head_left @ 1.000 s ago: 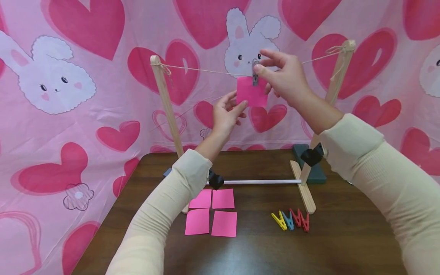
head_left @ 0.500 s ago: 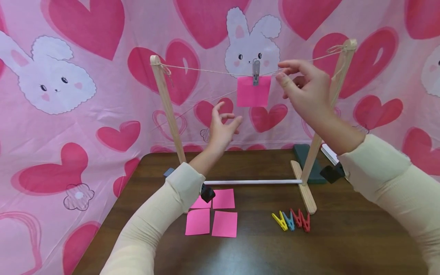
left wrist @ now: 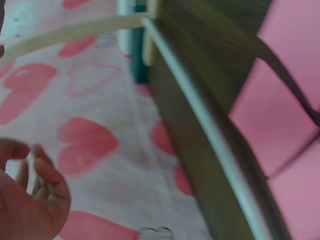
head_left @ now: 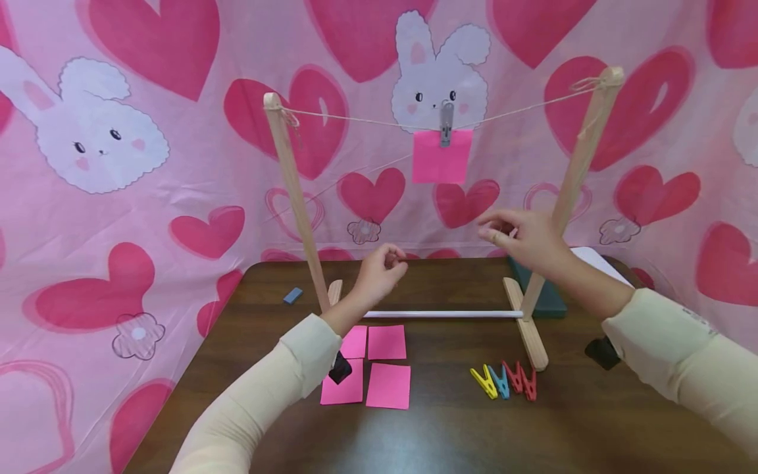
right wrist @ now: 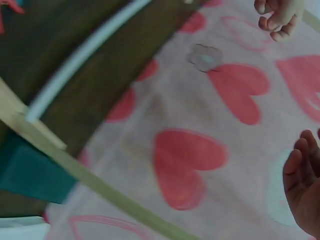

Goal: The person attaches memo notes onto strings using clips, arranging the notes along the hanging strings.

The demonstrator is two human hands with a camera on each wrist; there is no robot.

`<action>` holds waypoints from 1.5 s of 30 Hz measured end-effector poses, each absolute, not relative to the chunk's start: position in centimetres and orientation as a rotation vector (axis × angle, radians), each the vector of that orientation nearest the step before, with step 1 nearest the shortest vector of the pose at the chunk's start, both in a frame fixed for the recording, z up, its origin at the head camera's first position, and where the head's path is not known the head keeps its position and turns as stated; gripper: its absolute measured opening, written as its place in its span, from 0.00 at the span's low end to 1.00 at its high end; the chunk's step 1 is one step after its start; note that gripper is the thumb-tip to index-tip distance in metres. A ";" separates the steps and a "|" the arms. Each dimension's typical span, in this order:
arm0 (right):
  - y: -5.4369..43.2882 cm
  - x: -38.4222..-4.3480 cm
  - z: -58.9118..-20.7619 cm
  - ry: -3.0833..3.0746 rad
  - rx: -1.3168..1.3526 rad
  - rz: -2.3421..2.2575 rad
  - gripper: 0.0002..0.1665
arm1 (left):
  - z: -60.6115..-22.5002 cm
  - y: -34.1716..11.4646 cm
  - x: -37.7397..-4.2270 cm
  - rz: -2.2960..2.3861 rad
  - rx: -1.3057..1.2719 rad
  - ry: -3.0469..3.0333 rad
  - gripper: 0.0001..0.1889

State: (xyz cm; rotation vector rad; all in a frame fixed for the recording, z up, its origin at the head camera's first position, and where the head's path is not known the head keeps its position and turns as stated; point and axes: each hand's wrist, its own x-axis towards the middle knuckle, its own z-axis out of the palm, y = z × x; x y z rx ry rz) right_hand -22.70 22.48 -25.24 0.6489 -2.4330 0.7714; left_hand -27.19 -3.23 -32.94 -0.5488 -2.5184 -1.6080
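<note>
A pink sticky note [head_left: 441, 158] hangs from the string [head_left: 367, 121], fixed by a grey clothespin [head_left: 447, 124]. Below it and to the left is my left hand [head_left: 380, 271], its fingers loosely bent around nothing. My right hand [head_left: 524, 238] is lower right of the note, also holding nothing, with relaxed fingers. Several more pink notes [head_left: 387, 386] lie in a grid on the table, partly hidden by my left wrist. To their right sits a row of small clothespins: a yellow one [head_left: 484, 382], a blue one [head_left: 500, 382] and red ones [head_left: 529, 384].
Two wooden posts, the left post [head_left: 299, 204] and the right post [head_left: 571, 191], carry the string. A white rod [head_left: 444, 315] joins them low down. A dark green block [head_left: 551, 299] stands behind the right foot, and a small blue block [head_left: 293, 295] lies at left.
Both hands have let go of the clipped note and come down away from the string, the right hand also moving rightward. The note stays hanging.
</note>
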 end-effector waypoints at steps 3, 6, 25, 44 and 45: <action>23.0 -22.7 -27.6 -2.565 0.658 0.736 0.10 | -34.5 -4.2 -27.4 -1.357 -0.639 -2.774 0.08; 23.6 -22.8 -29.9 -2.684 0.674 0.711 0.10 | -35.9 -5.0 -27.5 -1.024 -0.734 -2.991 0.10; 22.5 -20.7 -40.3 -3.250 0.607 0.282 0.13 | -42.0 -7.6 -27.6 -0.255 -0.775 -3.352 0.31; 20.7 -18.9 -42.6 -3.348 0.424 0.076 0.32 | -43.4 -7.5 -27.5 -0.222 -0.695 -3.296 0.28; 20.7 -18.8 -42.6 -3.353 0.420 0.091 0.31 | -43.3 -7.5 -27.4 -0.242 -0.688 -3.296 0.27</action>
